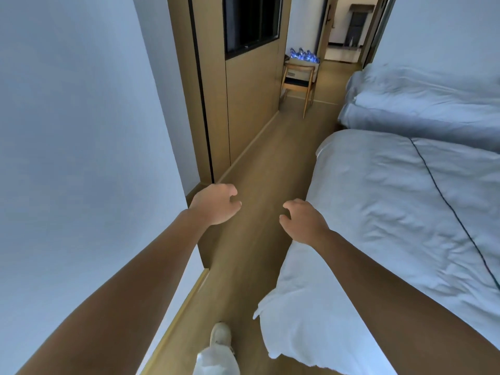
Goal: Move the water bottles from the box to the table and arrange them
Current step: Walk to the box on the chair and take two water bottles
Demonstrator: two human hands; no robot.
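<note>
Far down the corridor, a cardboard box (297,66) rests on a wooden chair (297,85). Several water bottles with blue labels (303,54) stick up out of the box. My left hand (215,204) and my right hand (304,220) are stretched out in front of me over the floor, far from the box. Both hands have loosely curled fingers and hold nothing. No table is in view.
A white wall (81,158) and wooden panelling with a dark window (249,23) line the left side. Two beds with white bedding (405,198) fill the right side. A wooden floor strip (257,185) runs between them to the chair. My foot (220,334) is on the floor below.
</note>
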